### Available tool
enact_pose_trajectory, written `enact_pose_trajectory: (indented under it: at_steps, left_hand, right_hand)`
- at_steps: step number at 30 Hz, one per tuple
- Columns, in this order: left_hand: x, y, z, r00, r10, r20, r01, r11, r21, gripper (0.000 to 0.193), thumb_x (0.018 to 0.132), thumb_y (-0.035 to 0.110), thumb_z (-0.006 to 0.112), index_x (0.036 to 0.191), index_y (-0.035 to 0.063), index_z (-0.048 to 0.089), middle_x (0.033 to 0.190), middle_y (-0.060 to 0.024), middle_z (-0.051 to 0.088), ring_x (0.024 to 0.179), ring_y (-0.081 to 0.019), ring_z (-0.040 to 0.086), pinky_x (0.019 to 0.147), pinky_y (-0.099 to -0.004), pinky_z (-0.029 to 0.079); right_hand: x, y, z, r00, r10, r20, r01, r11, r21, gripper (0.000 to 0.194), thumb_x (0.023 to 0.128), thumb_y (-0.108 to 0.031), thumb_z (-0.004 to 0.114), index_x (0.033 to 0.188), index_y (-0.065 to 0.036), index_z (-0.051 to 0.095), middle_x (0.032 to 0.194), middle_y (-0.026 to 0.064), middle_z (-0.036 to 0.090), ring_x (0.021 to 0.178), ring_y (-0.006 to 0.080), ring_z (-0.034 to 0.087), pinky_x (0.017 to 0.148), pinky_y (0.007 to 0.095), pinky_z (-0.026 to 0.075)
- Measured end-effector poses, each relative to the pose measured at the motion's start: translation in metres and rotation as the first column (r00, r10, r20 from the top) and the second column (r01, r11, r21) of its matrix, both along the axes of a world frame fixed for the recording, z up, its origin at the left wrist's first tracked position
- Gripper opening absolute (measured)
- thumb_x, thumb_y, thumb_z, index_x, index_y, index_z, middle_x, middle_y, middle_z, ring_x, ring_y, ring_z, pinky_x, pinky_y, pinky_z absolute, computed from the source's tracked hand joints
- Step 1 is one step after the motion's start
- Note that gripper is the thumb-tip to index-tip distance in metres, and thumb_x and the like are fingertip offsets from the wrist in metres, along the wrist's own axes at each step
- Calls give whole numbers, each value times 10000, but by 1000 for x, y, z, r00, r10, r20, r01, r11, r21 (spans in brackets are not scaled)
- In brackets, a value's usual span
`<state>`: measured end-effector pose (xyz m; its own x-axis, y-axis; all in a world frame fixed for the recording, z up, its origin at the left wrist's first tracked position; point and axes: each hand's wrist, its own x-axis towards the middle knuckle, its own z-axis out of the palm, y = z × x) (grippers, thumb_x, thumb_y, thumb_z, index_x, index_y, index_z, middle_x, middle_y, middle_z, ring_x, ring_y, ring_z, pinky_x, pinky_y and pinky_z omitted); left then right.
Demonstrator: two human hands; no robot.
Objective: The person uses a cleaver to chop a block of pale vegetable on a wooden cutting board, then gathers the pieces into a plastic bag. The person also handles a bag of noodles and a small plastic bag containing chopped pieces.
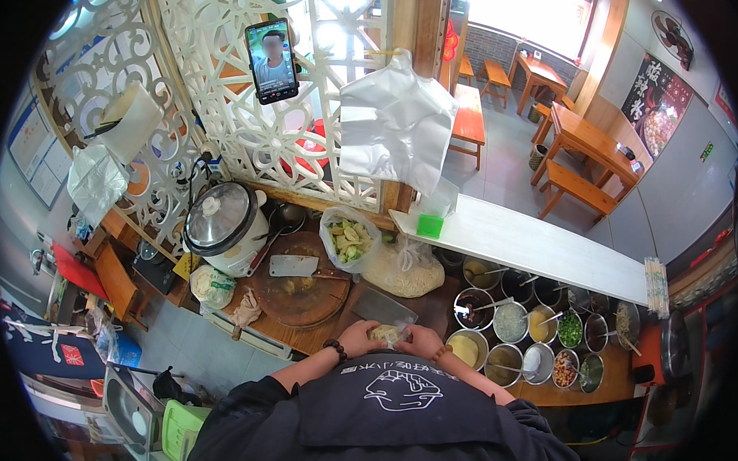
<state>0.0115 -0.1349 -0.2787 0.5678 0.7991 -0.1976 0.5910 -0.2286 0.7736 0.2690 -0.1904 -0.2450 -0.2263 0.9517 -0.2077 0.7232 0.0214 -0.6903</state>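
Close to my body, my left hand (359, 339) and my right hand (423, 341) hold a small clear plastic bag of pale yellowish food (385, 334) between them. Just beyond the hands lies a flat rectangular metal sheet or blade (384, 305). A cleaver (294, 265) rests on a round wooden chopping board (301, 303) to the left. Behind the board stands a plastic bag of chopped greens (349, 240). To its right sits a tied clear bag of pale noodle-like food (405, 272). What exactly is inside the bag in my hands cannot be told.
Several metal bowls of sauces and toppings, one with chopped green onions (569, 329), stand at the right. A rice cooker (226, 229) and a wrapped white bundle (212, 287) are at the left. A white ledge (528, 249), a lattice screen and hanging plastic bags (395, 120) border the far side.
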Motion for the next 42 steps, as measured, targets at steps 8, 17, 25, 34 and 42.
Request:
enact_pose_trajectory:
  at_steps: [8,17,25,34,42]
  left_hand:
    - [2,-2,8,1000,22,-4,-22,999,-26,680,823,442,865,1356,74,661,1188,-180,675,1063,-312,677,944,-395,548]
    - [1,-2,4,1000,29,8,-29,1000,-10,674,816,435,870,1349,76,667,1177,-176,675,1049,-309,680,935,-393,550]
    - [1,-3,7,999,36,3,-36,999,-13,675,813,430,872,1347,72,668,1180,-179,675,1053,-313,680,935,-389,551]
    - [2,-3,5,999,36,4,-36,999,-6,670,813,431,872,1341,70,669,1178,-176,678,1061,-310,679,936,-388,550]
    - [0,-1,4,1000,10,-21,-10,1000,4,678,819,447,865,1342,64,666,1211,-190,676,1115,-333,668,965,-403,542]
  right_hand:
    - [0,-1,-5,1000,-15,-3,15,999,51,467,806,-462,852,989,-52,723,890,155,737,831,345,727,752,436,573]
    - [-1,0,0,1000,-5,-3,5,1000,-11,483,824,-460,812,1022,-32,706,928,185,724,897,391,706,804,473,562]
    - [-1,-1,4,1000,-2,-1,2,1000,4,473,821,-455,820,1020,-41,711,920,178,728,878,376,711,786,459,564]
    - [0,-1,-9,1000,-13,4,13,998,67,470,803,-455,859,981,-47,710,880,155,729,817,339,719,742,429,566]
    - [0,1,1,1000,10,6,-10,1000,-21,501,823,-471,800,1018,-20,702,928,194,727,907,394,710,816,477,564]
